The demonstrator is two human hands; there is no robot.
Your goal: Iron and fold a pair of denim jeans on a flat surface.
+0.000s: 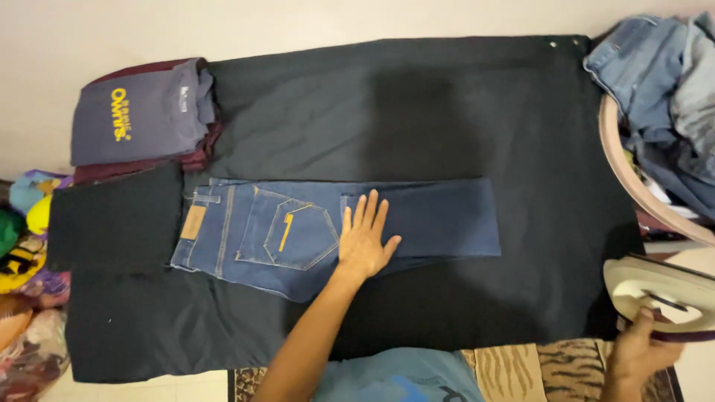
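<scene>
A pair of blue jeans (432, 219) lies folded lengthwise on a black cloth (417, 112), waistband to the left and back pocket up. My left hand (363, 238) rests flat on the jeans near the pocket, fingers spread. At the lower right my right hand (639, 350) grips the handle of a white clothes iron (659, 286) that sits at the cloth's right edge.
A stack of folded dark shirts (141, 119) sits at the cloth's upper left. A round basket (633, 179) heaped with denim clothes stands at the right. Colourful clothes (26, 246) lie along the left edge. A patterned mat (536, 368) shows at the bottom.
</scene>
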